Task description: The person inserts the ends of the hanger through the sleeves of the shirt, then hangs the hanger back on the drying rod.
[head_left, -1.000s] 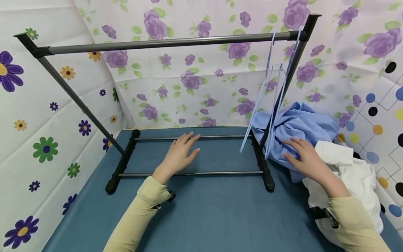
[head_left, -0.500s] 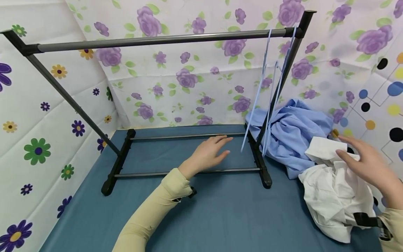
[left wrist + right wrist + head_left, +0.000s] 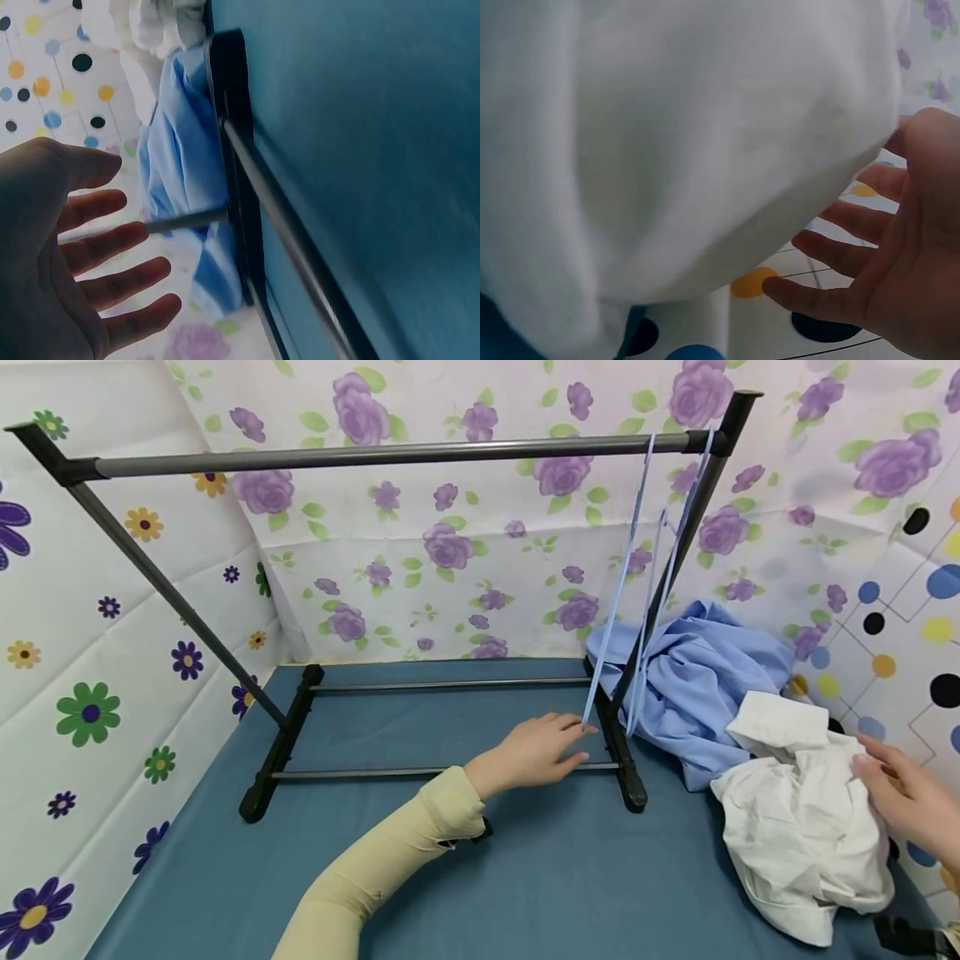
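My right hand (image 3: pixel 915 797) is at the right side of a crumpled white garment (image 3: pixel 802 835), fingers spread along its edge. In the right wrist view the garment's cloth (image 3: pixel 705 150) fills much of the picture, and the fingertips lie at or behind its border; I cannot tell how firmly they touch. My left hand (image 3: pixel 532 750) hovers over the base of a black clothes rack (image 3: pixel 375 456), palm down, fingers loosely extended and holding nothing. Light-blue hangers (image 3: pixel 618 585) hang from the rail's right end, the lower tip of one close to the left fingertips.
A crumpled blue garment (image 3: pixel 705 685) lies behind the white one, against the rack's right foot (image 3: pixel 630 777). Patterned sheets (image 3: pixel 450 577) enclose the back and sides. Blue-green cloth (image 3: pixel 562 877) covers the surface.
My right hand has gone from over the blue garment to the white garment's right side. The left hand has moved right, towards the hangers.
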`<state>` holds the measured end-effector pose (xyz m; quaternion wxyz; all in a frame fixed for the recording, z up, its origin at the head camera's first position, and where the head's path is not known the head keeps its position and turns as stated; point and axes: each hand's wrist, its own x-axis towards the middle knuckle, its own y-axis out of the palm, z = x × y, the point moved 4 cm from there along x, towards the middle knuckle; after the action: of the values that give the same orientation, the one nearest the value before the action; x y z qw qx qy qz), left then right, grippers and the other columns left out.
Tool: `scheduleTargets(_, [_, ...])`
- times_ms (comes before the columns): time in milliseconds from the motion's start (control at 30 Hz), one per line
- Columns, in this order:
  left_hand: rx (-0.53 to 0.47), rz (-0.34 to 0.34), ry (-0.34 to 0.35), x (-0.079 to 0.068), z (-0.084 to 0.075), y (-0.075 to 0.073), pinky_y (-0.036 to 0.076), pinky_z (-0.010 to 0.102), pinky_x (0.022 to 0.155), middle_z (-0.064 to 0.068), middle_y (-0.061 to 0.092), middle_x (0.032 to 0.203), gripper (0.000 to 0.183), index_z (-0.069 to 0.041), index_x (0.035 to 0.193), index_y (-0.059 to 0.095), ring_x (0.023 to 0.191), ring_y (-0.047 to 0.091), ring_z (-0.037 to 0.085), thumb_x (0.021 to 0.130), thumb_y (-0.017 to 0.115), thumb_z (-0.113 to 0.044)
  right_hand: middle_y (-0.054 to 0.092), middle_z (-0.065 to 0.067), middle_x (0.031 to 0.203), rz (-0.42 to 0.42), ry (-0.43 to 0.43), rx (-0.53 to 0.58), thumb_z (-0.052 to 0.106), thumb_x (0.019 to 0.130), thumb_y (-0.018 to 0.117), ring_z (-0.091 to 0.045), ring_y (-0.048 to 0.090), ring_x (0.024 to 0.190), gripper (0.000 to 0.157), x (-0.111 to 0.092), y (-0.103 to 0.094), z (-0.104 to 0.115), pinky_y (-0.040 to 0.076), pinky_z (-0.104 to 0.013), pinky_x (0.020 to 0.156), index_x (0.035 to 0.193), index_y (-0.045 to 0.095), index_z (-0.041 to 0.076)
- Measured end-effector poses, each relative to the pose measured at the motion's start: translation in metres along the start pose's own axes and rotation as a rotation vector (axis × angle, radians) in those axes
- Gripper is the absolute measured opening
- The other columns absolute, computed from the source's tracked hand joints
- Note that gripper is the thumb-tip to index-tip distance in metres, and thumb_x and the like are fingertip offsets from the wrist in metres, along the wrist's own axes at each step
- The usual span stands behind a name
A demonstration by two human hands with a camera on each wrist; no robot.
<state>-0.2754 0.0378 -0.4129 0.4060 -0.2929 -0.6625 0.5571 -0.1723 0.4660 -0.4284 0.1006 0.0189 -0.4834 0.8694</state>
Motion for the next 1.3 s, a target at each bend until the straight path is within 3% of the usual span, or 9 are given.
scheduleTargets(133, [-0.030,0.003,0.051,0.013,-0.018,0.007,0.046,0.029,0.078,-0.003,0.052,0.125,0.042,-0.022,0.135,0.047,0.101,0.053,0.013,0.097,0.043,-0.040,0.013,-0.045,0.135,-0.052,-0.042,0.041,0.025,0.104,0.023,-0.059,0.009,0.125,0.055,-0.004,0.007,-0.010,0.009,-0.068,0.095,0.141,0.010,-0.013])
scheduleTargets(267, [-0.043,0.009,0.111,0.023,-0.036,0.016,0.046,0.026,0.074,-0.003,0.052,0.125,0.043,-0.021,0.136,0.046,0.093,0.055,0.011,0.097,0.044,-0.039,-0.001,-0.043,0.139,-0.024,-0.031,0.039,0.027,0.104,0.021,-0.053,-0.010,0.129,0.057,-0.008,0.017,-0.016,-0.006,-0.066,0.097,0.139,0.009,-0.016])
scheduleTargets(533, [-0.049,0.049,0.162,0.050,-0.063,0.032,0.040,0.016,0.059,-0.006,0.051,0.126,0.047,-0.022,0.139,0.042,0.088,0.053,0.004,0.096,0.044,-0.041,-0.021,-0.034,0.143,-0.028,0.063,0.050,0.034,0.103,0.022,-0.048,-0.021,0.130,0.062,-0.010,0.021,-0.020,-0.007,-0.070,0.093,0.141,0.006,-0.013])
scheduleTargets(733, [-0.128,0.082,0.181,0.075,-0.077,0.031,0.040,0.014,0.058,-0.007,0.048,0.129,0.047,-0.024,0.139,0.041,0.085,0.052,-0.002,0.096,0.044,-0.042,-0.007,-0.043,0.139,0.014,0.040,0.073,0.033,0.103,0.023,-0.057,-0.010,0.127,0.063,-0.007,0.025,-0.019,-0.001,-0.071,0.093,0.141,0.004,-0.013])
scheduleTargets(900, [-0.175,0.147,0.218,0.096,-0.098,0.038,0.040,0.013,0.065,-0.008,0.048,0.127,0.050,-0.023,0.142,0.036,0.083,0.049,-0.004,0.096,0.044,-0.042,0.000,-0.048,0.134,0.014,0.028,0.136,0.029,0.103,0.024,-0.060,-0.003,0.125,0.064,-0.004,0.031,-0.017,0.004,-0.070,0.094,0.138,-0.003,-0.018])
scheduleTargets(1033, [-0.248,0.249,0.243,0.114,-0.124,0.053,0.039,0.013,0.079,-0.009,0.037,0.138,0.062,-0.030,0.148,0.020,0.105,0.045,-0.004,0.094,0.044,-0.047,-0.006,-0.047,0.135,0.033,0.069,0.176,0.032,0.102,0.023,-0.060,-0.005,0.124,0.069,-0.005,0.034,-0.017,0.004,-0.069,0.095,0.136,-0.009,-0.019])
scheduleTargets(1133, [-0.303,0.315,0.207,0.128,-0.144,0.062,0.030,0.016,0.095,-0.009,0.017,0.149,0.070,-0.035,0.148,0.008,0.128,0.028,0.001,0.092,0.045,-0.052,-0.004,-0.047,0.135,0.039,0.096,0.151,0.035,0.102,0.022,-0.061,-0.002,0.123,0.069,-0.006,0.035,-0.018,0.005,-0.070,0.094,0.137,-0.007,-0.018])
scheduleTargets(1200, [-0.324,0.338,0.164,0.136,-0.155,0.067,0.022,0.018,0.101,-0.012,0.007,0.151,0.075,-0.037,0.148,0.002,0.132,0.015,0.000,0.090,0.047,-0.055,-0.001,-0.047,0.135,0.032,0.083,0.136,0.033,0.102,0.021,-0.061,-0.001,0.123,0.066,-0.006,0.036,-0.018,0.005,-0.070,0.094,0.138,-0.003,-0.017])
scheduleTargets(1300, [-0.316,0.363,0.097,0.145,-0.169,0.073,0.017,0.020,0.104,-0.014,0.000,0.150,0.086,-0.039,0.146,-0.007,0.133,0.007,0.001,0.086,0.050,-0.061,0.005,-0.048,0.133,0.020,0.022,0.145,0.026,0.103,0.021,-0.061,0.000,0.124,0.059,-0.007,0.039,-0.018,0.002,-0.069,0.096,0.139,0.003,-0.016])
